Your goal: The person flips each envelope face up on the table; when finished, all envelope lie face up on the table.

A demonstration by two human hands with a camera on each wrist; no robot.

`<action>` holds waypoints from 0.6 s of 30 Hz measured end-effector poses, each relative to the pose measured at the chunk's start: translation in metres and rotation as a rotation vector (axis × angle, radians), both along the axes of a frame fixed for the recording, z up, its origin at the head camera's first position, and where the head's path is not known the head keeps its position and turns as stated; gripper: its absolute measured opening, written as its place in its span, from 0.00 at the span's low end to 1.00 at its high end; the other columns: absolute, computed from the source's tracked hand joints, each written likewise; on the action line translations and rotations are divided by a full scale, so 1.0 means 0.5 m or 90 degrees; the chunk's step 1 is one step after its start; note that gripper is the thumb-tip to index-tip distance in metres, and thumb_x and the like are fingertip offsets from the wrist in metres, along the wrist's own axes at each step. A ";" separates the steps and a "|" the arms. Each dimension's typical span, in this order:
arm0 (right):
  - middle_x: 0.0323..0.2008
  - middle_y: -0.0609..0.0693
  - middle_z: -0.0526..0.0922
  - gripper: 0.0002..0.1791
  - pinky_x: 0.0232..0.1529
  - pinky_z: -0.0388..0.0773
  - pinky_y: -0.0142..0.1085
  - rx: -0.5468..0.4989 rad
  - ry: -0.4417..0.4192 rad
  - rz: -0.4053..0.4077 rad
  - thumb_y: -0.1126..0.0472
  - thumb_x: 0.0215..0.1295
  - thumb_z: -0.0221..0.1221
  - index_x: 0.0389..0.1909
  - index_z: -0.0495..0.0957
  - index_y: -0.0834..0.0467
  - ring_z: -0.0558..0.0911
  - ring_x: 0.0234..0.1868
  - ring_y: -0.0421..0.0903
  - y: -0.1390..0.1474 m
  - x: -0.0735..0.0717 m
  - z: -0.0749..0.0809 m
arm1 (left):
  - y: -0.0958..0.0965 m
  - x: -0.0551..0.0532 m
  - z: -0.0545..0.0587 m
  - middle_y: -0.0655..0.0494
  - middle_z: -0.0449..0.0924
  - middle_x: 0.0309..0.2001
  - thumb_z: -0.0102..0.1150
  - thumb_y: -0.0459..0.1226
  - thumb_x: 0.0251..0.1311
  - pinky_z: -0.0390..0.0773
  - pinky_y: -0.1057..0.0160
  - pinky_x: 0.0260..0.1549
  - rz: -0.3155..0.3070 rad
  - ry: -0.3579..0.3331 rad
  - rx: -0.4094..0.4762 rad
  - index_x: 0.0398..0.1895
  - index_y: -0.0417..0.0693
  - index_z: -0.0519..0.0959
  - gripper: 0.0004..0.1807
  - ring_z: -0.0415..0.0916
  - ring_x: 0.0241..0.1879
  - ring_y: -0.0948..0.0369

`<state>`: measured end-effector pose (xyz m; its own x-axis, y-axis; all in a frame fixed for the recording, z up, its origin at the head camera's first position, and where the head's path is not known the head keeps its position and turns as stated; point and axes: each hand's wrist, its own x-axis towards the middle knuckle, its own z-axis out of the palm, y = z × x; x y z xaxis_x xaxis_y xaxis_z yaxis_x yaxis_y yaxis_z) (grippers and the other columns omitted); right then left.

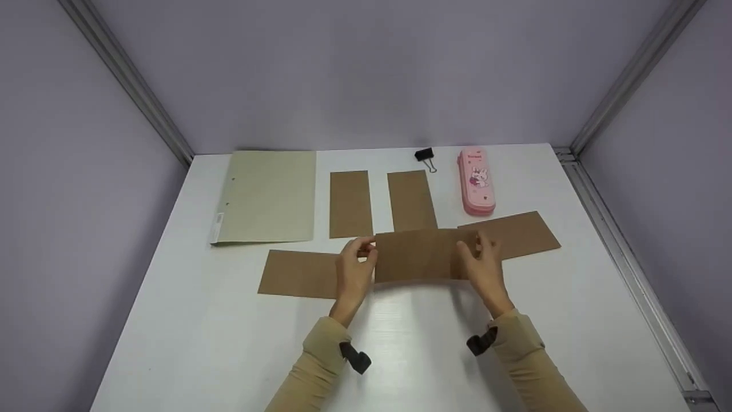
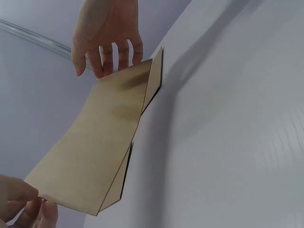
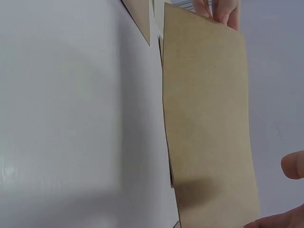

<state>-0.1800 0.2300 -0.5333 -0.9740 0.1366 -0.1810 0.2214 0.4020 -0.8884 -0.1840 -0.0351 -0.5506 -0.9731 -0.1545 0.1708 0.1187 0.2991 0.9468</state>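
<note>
Above the white table a rectangular brown kraft card (image 1: 420, 256) is held up, slightly bowed along its length. My left hand (image 1: 355, 269) pinches its left edge between thumb and fingers, seen close in the left wrist view, where the left fingers (image 2: 28, 202) meet the card's corner area. At the other end, my right hand (image 1: 485, 269) has its fingers touching the card's edge. The right thumb (image 3: 292, 165) stands apart from the card in the right wrist view. A matching brown card (image 1: 297, 274) lies partly under my left hand, and another brown card (image 1: 523, 234) lies beyond the right hand.
Two more brown cards (image 1: 350, 204) lie side by side behind the raised one. A pale green folder (image 1: 269, 197) is at the back left. A black binder clip (image 1: 424, 154) and a pink pencil case (image 1: 476, 180) lie at the back right. Walls bound the table (image 1: 189, 343).
</note>
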 end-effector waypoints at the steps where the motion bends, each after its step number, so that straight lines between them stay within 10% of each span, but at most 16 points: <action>1: 0.77 0.67 0.51 0.40 0.76 0.66 0.61 -0.006 0.012 -0.008 0.44 0.82 0.50 0.84 0.49 0.58 0.60 0.77 0.66 -0.002 0.001 0.002 | 0.002 0.002 0.004 0.47 0.85 0.43 0.63 0.30 0.69 0.86 0.61 0.45 -0.001 0.009 0.005 0.51 0.40 0.86 0.10 0.85 0.44 0.54; 18: 0.73 0.65 0.59 0.29 0.74 0.63 0.52 -0.086 0.164 -0.078 0.51 0.86 0.45 0.75 0.57 0.65 0.63 0.73 0.59 -0.015 0.014 0.037 | 0.017 0.020 0.039 0.50 0.81 0.45 0.66 0.29 0.67 0.88 0.58 0.51 0.017 0.084 0.061 0.41 0.45 0.87 0.04 0.80 0.49 0.54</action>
